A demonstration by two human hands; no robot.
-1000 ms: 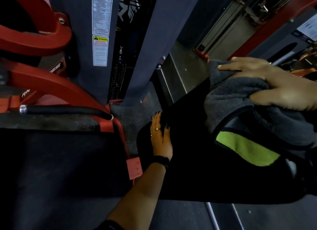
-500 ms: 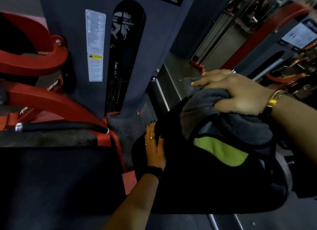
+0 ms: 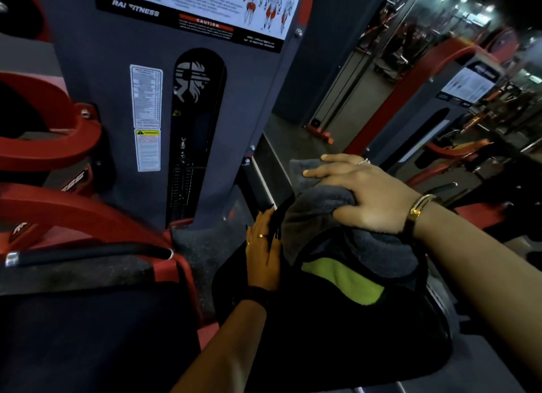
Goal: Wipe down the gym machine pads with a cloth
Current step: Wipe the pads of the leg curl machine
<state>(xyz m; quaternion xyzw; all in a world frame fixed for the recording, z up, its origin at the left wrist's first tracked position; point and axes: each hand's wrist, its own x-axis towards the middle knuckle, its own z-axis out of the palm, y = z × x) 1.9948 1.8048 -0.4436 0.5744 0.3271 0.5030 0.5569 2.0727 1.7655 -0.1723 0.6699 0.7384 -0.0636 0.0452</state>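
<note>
A black machine pad (image 3: 308,340) fills the lower middle of the head view. A dark grey cloth (image 3: 316,216) with a lime-green patch lies draped over the pad's far end. My right hand (image 3: 363,196) lies on top of the cloth, fingers stretched toward the left and thumb tucked against a fold, pressing it onto the pad. My left hand (image 3: 264,255) rests flat against the pad's left edge, fingers straight and pointing away from me.
A grey weight-stack tower (image 3: 181,105) with labels stands straight ahead. Red frame arms (image 3: 58,146) and a black handle bar (image 3: 88,253) are on the left. A second black pad (image 3: 82,334) sits at lower left. More machines stand at the right rear.
My right hand with the cloth has slid left and nearer along the pad's far end. My view has tilted upward. My left hand stays on the pad's left edge.
</note>
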